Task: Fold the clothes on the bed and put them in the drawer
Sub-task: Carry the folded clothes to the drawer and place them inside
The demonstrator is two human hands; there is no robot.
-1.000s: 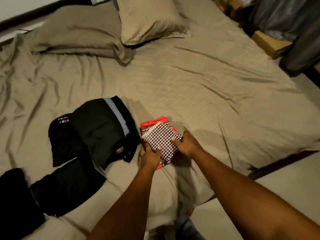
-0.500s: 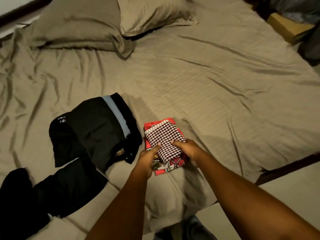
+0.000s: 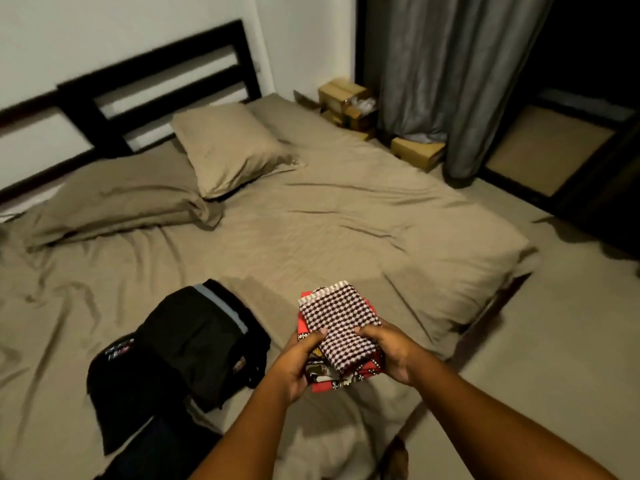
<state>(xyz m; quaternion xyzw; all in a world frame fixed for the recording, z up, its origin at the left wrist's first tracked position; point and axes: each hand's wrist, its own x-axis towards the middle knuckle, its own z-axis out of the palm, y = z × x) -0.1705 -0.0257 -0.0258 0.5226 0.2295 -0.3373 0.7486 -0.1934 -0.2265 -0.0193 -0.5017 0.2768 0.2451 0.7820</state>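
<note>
The small folded stack has come up off the bed (image 3: 311, 230): a square, houndstooth checked cloth (image 3: 337, 323) atop a red printed garment (image 3: 327, 384), held above the wrinkled taupe sheet. Left hand (image 3: 298, 362) and right hand (image 3: 389, 355) grip its near corners, fingers (image 3: 317, 336) curled round it. Soft folded black clothes (image 3: 194, 341) lie to its left.
</note>
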